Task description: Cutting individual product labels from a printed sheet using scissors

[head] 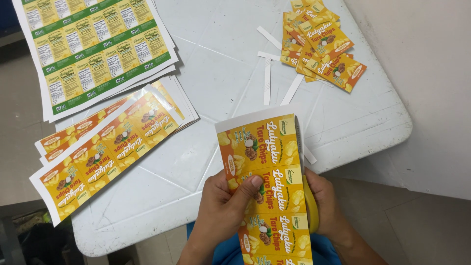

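My left hand (223,208) pinches a long yellow-and-orange strip of printed labels (267,172), thumb on its front. My right hand (326,206) grips scissors with yellow handles (310,203); their blades run up along the strip's right edge and are mostly hidden behind the paper. The strip stands upright over the near edge of the white plastic table (221,78).
Uncut yellow label strips (105,152) lie stacked at the table's left. Green-and-yellow label sheets (93,49) sit at the far left. A pile of cut single labels (321,44) and thin white paper offcuts (267,81) lie at the far right. Grey floor surrounds the table.
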